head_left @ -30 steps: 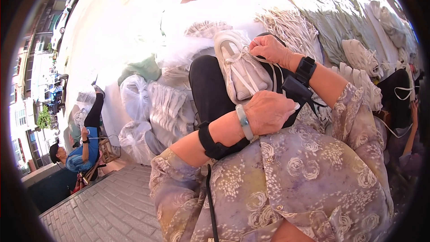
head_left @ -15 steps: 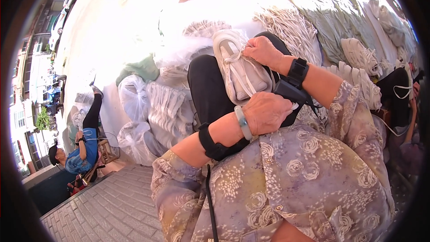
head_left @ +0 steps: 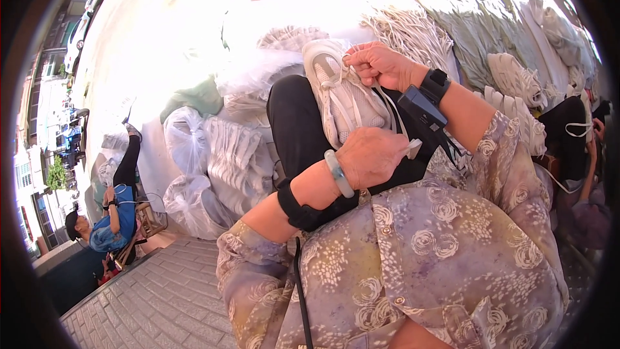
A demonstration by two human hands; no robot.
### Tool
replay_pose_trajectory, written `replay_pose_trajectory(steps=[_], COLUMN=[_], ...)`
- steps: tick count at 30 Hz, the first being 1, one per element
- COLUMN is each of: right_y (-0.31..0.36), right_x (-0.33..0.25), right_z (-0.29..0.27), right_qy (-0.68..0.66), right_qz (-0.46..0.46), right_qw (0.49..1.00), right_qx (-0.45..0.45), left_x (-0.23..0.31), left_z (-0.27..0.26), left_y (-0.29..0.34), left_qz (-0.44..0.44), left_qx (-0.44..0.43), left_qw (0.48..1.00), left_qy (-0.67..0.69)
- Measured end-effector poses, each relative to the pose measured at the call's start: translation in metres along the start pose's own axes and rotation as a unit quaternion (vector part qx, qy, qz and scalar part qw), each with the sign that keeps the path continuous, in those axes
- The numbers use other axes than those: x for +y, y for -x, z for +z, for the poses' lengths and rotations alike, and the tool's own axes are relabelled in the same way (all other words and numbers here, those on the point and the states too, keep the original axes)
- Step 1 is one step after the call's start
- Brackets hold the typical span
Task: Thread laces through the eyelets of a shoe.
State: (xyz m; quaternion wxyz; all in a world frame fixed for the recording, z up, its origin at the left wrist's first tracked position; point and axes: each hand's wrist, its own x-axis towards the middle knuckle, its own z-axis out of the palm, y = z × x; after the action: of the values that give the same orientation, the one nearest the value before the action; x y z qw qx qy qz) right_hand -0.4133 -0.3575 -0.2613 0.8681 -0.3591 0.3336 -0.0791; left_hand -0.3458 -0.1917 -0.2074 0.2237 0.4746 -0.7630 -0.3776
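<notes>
A white sneaker (head_left: 342, 106) rests on my lap, on black trousers, its toe pointing away and its tongue and mesh showing. My right hand (head_left: 382, 64) is at the sneaker's upper right, thumb and forefinger pinched on the white shoelace near the eyelets. Closer to my body, my left hand (head_left: 373, 156), with a pale bangle at its wrist, is closed. A white end of lace (head_left: 413, 147) sticks out at its fingertips. One strand of lace runs from the shoe toward this hand. Loose lace also lies across the shoe's top.
Bundles of whitish shoe pieces (head_left: 237, 165) and tied clear plastic bags (head_left: 186, 139) lie to the left. More strips and laces (head_left: 413, 35) spread at the far right. A person in blue (head_left: 116, 223) sits far left; another person's arm (head_left: 589, 168) shows at the right edge.
My left hand has shifted slightly left, with the lace end now showing at its fingertips. My right hand's fingers have turned and moved a little up along the shoe.
</notes>
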Motion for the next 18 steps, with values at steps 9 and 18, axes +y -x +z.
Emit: replay_pose_trajectory(steps=[9,18], right_y=[-0.002,-0.008], right_x=[0.003,0.005], right_z=[-0.002,-0.008], right_qy=[0.030,0.157], right_qz=[0.021,0.050], right_qw=[0.995,0.985], right_qx=[-0.088,-0.043], left_x=[0.004,0.014], left_z=[-0.014,-0.039], left_y=[-0.008,-0.017], left_qz=[-0.165,-0.203], left_qx=[-0.008,-0.285], left_qw=[0.942,0.848], left_qy=[0.292,0.399])
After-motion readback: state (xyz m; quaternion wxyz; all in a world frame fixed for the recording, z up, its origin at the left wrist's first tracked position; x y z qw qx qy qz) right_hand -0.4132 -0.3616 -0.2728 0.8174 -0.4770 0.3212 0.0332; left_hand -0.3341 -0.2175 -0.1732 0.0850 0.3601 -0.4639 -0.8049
